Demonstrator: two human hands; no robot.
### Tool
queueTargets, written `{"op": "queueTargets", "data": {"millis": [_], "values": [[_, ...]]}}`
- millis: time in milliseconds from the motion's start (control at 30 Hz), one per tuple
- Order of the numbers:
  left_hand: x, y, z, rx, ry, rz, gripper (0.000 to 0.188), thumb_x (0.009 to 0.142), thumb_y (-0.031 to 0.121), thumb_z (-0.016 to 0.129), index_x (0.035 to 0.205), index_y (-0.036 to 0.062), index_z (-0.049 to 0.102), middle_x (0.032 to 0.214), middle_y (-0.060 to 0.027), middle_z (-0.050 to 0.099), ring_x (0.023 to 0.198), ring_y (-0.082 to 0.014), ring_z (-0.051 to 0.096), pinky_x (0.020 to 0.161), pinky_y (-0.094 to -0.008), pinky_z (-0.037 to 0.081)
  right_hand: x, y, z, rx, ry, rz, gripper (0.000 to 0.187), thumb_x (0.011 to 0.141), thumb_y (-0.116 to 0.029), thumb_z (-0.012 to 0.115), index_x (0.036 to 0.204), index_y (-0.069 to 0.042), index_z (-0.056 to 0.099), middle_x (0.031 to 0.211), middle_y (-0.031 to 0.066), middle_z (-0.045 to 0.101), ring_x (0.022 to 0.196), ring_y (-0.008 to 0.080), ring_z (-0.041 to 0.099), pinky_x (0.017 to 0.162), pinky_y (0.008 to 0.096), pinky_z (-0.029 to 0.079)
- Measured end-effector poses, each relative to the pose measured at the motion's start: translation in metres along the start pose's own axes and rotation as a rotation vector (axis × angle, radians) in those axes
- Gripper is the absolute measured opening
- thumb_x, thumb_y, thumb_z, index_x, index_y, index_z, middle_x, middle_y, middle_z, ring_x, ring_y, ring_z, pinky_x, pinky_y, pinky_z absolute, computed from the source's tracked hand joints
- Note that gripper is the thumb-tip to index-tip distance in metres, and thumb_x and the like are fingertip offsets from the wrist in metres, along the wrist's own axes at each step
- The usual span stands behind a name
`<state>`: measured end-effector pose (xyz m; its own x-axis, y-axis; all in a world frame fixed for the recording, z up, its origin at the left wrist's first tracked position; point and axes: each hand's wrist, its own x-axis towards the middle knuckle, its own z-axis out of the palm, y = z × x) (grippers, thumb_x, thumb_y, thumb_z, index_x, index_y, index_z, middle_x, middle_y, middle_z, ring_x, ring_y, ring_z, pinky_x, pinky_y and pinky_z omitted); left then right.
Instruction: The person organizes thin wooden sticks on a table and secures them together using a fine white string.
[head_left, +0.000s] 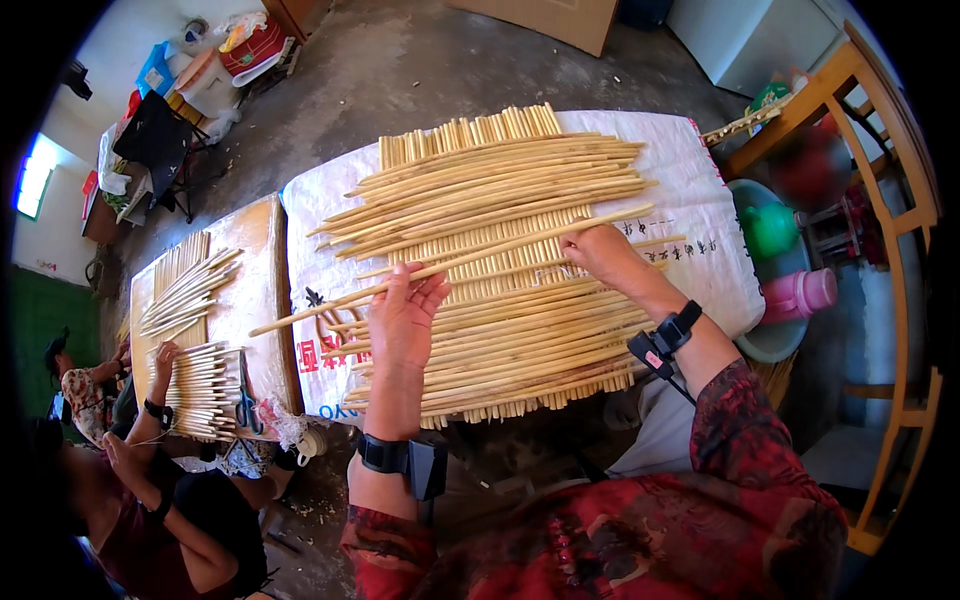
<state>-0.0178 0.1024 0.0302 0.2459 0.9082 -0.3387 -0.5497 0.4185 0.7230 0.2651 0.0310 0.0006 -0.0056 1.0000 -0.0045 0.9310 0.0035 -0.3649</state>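
The white sheet on the table carries large red printed characters near its left side, with bold blue lettering along the lower left edge, partly cut off at the border. Toward the right of the same sheet runs a row of smaller black characters, partly covered by the pale sticks. A pinkish label on the black device at the right forearm, and the markings on a red bag at upper left, are too small to read.

Sticks across a white-covered table
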Motion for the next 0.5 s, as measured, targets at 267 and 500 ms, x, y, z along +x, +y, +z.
{"op": "queueTargets", "data": {"millis": [267, 500], "values": [[-0.001, -0.001, -0.010, -0.015, -0.011, -0.019, 0.024, 0.090, 0.020, 0.054, 0.094, -0.0037, 0.056, 0.086, -0.0159, 0.060, 0.082, -0.0277, 0.063, 0.075, -0.0386, 0.055, -0.012, -0.002, 0.002, -0.047, 0.101, -0.188, 0.016, 0.076, -0.019, 0.063, 0.087, -0.007, 0.062, 0.088, 0.0112, 0.061, 0.090, 0.0286, 0.056, 0.079, 0.0398, 0.045], [-0.001, -0.009, -0.009, -0.024, -0.058, -0.074, 0.025, 0.090, 0.019, 0.054, 0.096, -0.0053, 0.054, 0.085, -0.0172, 0.060, 0.084, -0.0297, 0.062, 0.077, -0.0392, 0.053, -0.012, 0.001, 0.013, -0.154, 0.174, -0.206, 0.014, 0.075, -0.012, 0.062, 0.086, -0.005, 0.060, 0.085, 0.0098, 0.056, 0.089, 0.0279, 0.053, 0.083, 0.0395, 0.040]]}}
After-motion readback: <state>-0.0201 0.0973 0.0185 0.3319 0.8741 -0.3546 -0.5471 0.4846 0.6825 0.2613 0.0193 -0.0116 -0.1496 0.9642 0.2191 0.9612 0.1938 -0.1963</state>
